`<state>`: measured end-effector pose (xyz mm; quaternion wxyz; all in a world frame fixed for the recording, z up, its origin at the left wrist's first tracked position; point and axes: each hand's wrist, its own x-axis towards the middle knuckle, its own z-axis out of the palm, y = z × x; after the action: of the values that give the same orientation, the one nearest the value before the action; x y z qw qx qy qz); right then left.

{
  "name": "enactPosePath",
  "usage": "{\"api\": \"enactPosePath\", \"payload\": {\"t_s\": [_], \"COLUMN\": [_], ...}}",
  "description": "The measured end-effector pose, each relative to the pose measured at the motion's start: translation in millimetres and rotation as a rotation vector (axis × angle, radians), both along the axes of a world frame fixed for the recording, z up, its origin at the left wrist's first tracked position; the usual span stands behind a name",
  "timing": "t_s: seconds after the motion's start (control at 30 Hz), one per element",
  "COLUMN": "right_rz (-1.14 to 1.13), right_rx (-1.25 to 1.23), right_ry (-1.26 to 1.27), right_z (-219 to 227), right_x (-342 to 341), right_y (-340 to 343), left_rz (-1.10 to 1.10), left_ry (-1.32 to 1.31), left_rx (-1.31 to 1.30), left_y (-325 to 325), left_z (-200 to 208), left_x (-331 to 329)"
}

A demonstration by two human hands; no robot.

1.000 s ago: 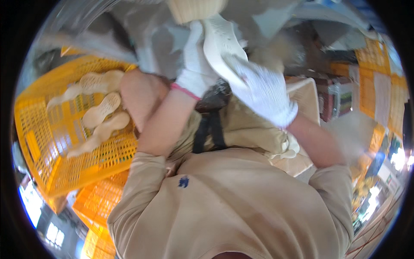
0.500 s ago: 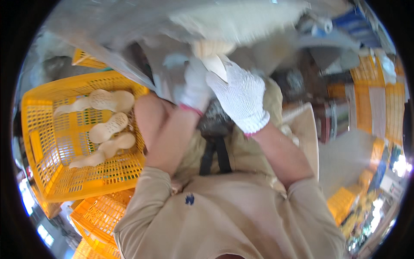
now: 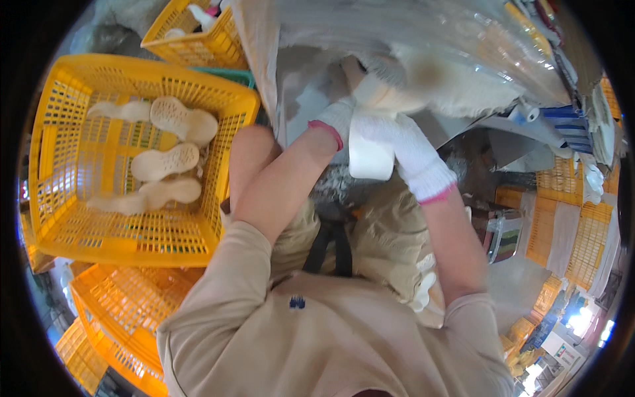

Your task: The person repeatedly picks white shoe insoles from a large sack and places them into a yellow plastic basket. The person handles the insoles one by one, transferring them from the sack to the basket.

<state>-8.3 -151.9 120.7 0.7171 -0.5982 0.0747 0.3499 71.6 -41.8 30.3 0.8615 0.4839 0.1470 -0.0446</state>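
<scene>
Both gloved, left hand (image 3: 344, 116) and right hand (image 3: 403, 142) clasped around a pale shoe insole (image 3: 370, 155) held up by the clear plastic sheet (image 3: 423, 33), probably light, soft and bendy, best gripped along its edges, yellow crate (image 3: 59, 225) alongside.

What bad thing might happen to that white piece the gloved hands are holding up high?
It might slip: the white piece hangs above the lap, held only by the gloved right hand and left hand, away from the yellow basket. The clear plastic sheet overhead is close, so the hands might snag it.
</scene>
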Motion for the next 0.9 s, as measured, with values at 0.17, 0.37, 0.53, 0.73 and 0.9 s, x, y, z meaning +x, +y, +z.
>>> {"api": "enactPosePath", "payload": {"t_s": [0.17, 0.37, 0.53, 0.73, 0.9], "right_rz": [-0.192, -0.372, -0.308, -0.443, -0.456], "right_rx": [-0.623, -0.872, -0.932, -0.921, -0.733], "right_ry": [-0.498, -0.839, -0.81, -1.035, -0.822], "right_z": [-2, -37, -8, -35, -27], "right_x": [-124, -105, -22, -48, -23], "right_y": [12, 22, 32, 18, 25], "left_rz": [-0.259, -0.218, -0.01, -0.348, 0.163], "left_ry": [0.259, 0.245, 0.178, 0.242, 0.006], "left_rx": [-0.476, -0.482, -0.161, -0.375, -0.421], "left_y": [-6, -2, 18, 17, 7], "left_z": [-20, -47, -43, -18, -11], "left_x": [-57, -25, 2, -25, -44]}}
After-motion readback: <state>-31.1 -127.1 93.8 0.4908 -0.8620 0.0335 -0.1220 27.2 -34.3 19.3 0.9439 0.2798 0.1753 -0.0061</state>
